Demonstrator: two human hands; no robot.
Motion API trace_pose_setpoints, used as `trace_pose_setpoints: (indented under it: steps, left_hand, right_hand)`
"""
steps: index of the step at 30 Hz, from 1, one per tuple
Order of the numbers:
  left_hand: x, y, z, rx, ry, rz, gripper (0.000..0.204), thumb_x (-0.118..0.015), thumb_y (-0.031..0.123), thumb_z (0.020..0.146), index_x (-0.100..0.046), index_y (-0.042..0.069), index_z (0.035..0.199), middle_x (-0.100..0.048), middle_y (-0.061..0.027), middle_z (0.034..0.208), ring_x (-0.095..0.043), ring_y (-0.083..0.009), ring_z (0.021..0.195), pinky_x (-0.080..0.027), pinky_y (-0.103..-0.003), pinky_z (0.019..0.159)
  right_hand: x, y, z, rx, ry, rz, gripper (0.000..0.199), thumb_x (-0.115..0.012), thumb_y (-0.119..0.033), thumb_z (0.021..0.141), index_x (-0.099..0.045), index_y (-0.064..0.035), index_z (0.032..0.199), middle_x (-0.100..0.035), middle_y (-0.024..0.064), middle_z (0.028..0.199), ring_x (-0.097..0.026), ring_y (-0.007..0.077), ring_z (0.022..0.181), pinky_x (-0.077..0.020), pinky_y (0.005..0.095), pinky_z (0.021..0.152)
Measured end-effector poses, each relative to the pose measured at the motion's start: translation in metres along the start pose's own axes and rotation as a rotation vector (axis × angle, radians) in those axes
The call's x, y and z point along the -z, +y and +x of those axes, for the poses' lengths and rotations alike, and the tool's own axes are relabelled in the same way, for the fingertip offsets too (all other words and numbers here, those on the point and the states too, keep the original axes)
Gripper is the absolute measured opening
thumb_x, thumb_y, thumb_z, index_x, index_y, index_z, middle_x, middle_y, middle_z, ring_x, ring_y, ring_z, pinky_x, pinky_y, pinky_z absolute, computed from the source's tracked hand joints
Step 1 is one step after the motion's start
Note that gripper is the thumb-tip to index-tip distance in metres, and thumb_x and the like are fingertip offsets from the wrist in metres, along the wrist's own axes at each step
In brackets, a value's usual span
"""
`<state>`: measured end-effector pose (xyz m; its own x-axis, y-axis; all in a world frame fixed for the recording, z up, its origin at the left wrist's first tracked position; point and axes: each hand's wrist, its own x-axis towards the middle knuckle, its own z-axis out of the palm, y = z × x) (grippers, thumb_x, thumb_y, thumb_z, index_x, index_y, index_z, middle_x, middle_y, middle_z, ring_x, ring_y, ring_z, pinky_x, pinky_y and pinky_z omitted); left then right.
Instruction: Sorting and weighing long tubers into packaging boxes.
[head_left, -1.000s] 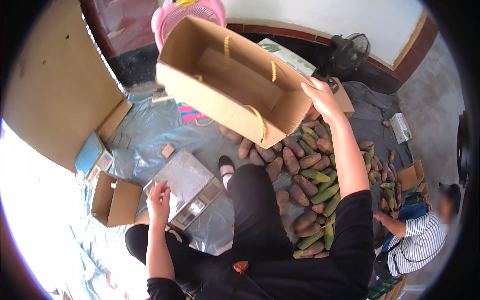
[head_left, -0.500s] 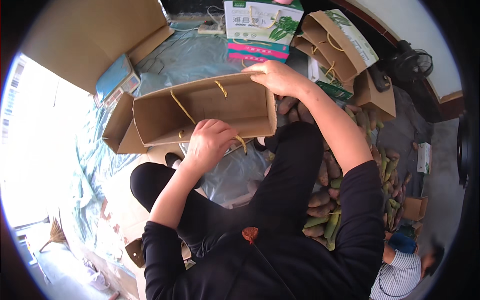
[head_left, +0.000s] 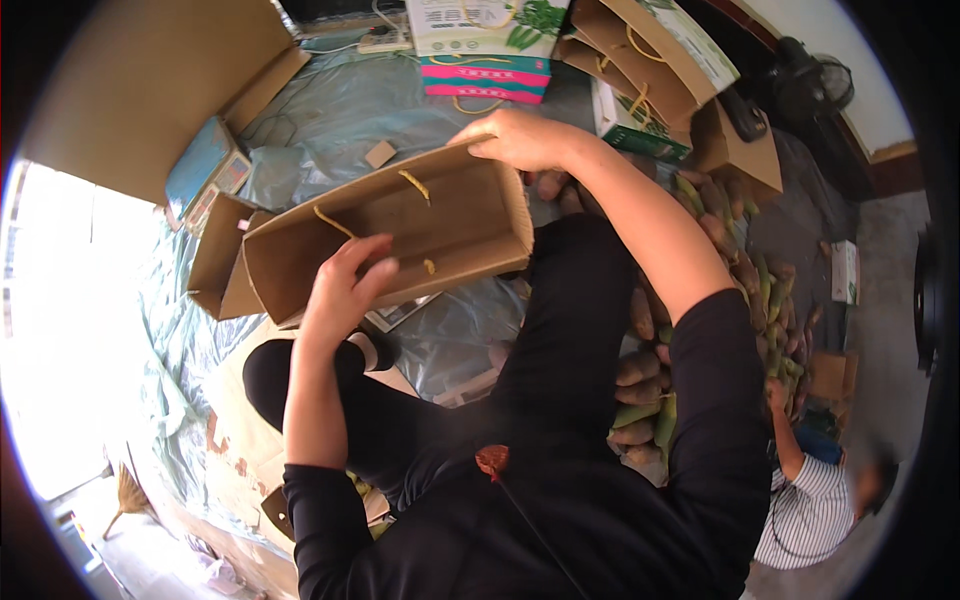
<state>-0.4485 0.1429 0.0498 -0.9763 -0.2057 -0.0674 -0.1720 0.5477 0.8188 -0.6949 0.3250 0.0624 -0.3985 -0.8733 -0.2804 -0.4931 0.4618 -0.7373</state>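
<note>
An open brown cardboard box (head_left: 460,225) is tilted above my lap, its inside facing me. My right hand (head_left: 520,140) grips its far right rim, fingers behind the wall and thumb over the edge. My left hand (head_left: 345,285) is at the near wall, thumb and fingers apart, reaching over the rim; it looks slightly blurred. Yellow rope (head_left: 414,186) hangs from the far wall, and another piece of rope (head_left: 332,222) runs toward my left fingers. On the inner near wall shows a short rope end (head_left: 430,267). The box's bottom is partly shaded.
Radishes (head_left: 640,370) lie heaped on my right. Beyond the box are printed cartons (head_left: 485,80), open boxes (head_left: 640,60) and a blue scale (head_left: 205,170) on plastic sheeting (head_left: 330,110). A fan (head_left: 820,85) stands far right; another person (head_left: 810,510) sits at lower right.
My left hand has released the rope on the near wall and moved left along the rim. That rope end now shows inside the wall. The box has shifted slightly left in view.
</note>
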Motion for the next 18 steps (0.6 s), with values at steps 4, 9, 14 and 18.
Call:
trace_pose_setpoints:
  steps: [4, 9, 14, 18]
  left_hand:
    - [0.012, 0.0, -0.017, -0.019, -0.192, 0.399, 0.05, -0.07, 0.015, 0.066, -0.059, 0.008, 0.114, -0.059, -0.0137, 0.109, -0.056, -0.0327, 0.101, -0.045, -0.039, 0.084]
    - [-0.002, -0.032, -0.014, 0.105, -0.053, 0.636, 0.028, -0.06, 0.009, 0.075, -0.067, 0.013, 0.102, -0.065, -0.0139, 0.094, -0.061, -0.0323, 0.087, -0.049, -0.04, 0.077]
    - [-0.008, -0.028, -0.005, 0.18, 0.002, 0.6, 0.022, -0.059, 0.013, 0.079, -0.067, 0.01, 0.099, -0.064, -0.0162, 0.084, -0.062, -0.0328, 0.08, -0.048, -0.038, 0.072]
    - [-0.012, -0.029, 0.002, 0.234, -0.026, 0.671, 0.023, -0.06, 0.014, 0.079, -0.066, 0.008, 0.1, -0.063, -0.0174, 0.08, -0.062, -0.0328, 0.075, -0.047, -0.037, 0.068]
  right_hand:
    - [0.014, -0.003, -0.008, -0.143, -0.043, 0.103, 0.033, -0.046, -0.019, 0.09, -0.055, -0.0152, 0.122, -0.064, 0.013, 0.097, -0.065, 0.0283, 0.068, -0.0579, 0.0404, 0.054]
    - [0.01, 0.004, -0.002, -0.083, 0.031, 0.027, 0.036, -0.051, -0.024, 0.088, -0.055, -0.015, 0.123, -0.064, 0.015, 0.097, -0.066, 0.0249, 0.07, -0.0562, 0.0381, 0.054]
    - [0.012, 0.032, -0.017, -0.022, 0.383, 0.236, 0.044, -0.056, -0.037, 0.085, -0.056, -0.0133, 0.122, -0.064, 0.0146, 0.1, -0.065, 0.0217, 0.073, -0.0527, 0.0339, 0.056]
    - [0.01, 0.08, -0.081, -0.099, 0.461, 0.321, 0.044, -0.056, -0.033, 0.087, -0.053, -0.0089, 0.124, -0.062, 0.0106, 0.107, -0.063, 0.0181, 0.081, -0.0495, 0.0291, 0.062]
